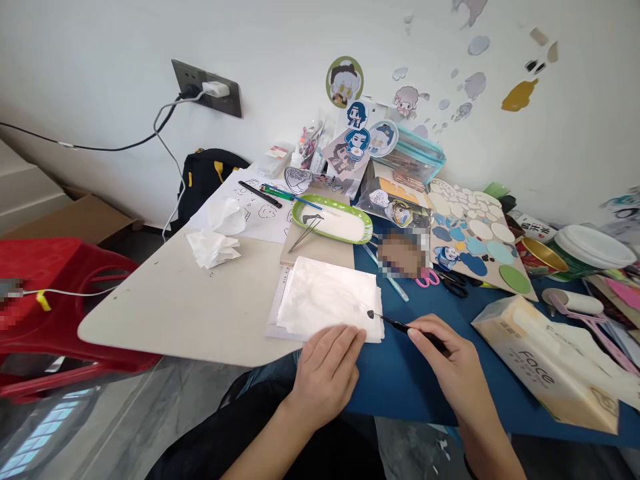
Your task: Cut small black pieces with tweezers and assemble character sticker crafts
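A stack of white tissue [325,293] lies near the table's front edge. My left hand [330,367] rests on its front edge, fingers stretched out flat and holding nothing. In my right hand [450,353] is a slim black-handled tool [399,325] with a thin pointed tip; whether it is tweezers or a needle tool I cannot make out. Its tip reaches a small black piece [371,314] on the tissue's right side. Behind the stack, metal tweezers [305,233] lean on a green-rimmed tray [367,230] that holds white material.
Crumpled tissues [213,248] and a drawing sheet [265,217] lie on the left. To the right are a tissue pack [545,367], pink scissors [428,277], a board of coloured cut-outs [525,283] and a roller [575,301]. A red stool [60,287] stands beside the table.
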### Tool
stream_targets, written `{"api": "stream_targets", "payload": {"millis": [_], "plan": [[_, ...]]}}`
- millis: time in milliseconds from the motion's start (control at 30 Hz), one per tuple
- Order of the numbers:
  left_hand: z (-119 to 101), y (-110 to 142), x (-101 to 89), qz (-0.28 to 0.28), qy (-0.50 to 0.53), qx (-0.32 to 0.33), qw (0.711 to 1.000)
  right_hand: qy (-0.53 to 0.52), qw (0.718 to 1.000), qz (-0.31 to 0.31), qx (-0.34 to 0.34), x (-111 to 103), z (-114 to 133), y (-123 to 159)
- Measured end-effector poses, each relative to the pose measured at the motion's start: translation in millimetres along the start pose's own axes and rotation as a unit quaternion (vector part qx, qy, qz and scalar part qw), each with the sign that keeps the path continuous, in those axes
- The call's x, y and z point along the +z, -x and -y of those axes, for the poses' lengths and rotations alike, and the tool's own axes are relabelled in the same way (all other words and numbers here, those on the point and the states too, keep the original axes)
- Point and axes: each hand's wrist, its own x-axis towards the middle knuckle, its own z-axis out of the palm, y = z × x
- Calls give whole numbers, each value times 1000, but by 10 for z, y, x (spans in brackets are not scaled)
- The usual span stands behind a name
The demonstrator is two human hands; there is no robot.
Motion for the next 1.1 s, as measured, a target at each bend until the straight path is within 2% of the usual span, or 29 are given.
{"api": "stream_targets", "payload": {"millis": [300, 567, 667, 767, 900, 1100], "plan": [[26, 70, -8, -7, -7, -1, 1000, -4, 997, 68, 24, 3, 106, -31], [38, 66, -2, -8, -3, -1, 1000, 23, 997, 69, 2, 33, 108, -50], [32, 67, 3, -5, -4, -6, 1000, 31, 999, 35, 5, 10, 35, 8], [27, 68, 15, -7, -3, -8, 1000, 60, 997, 9, -57, 8, -44, -6], [24, 62, 21, 3, -4, -15, 1000, 68, 978, 72, -185, -11, -134, -226], [8, 44, 5, 22, 0, -30, 999, 54, 965, 133, -221, -53, -205, -497]]}}
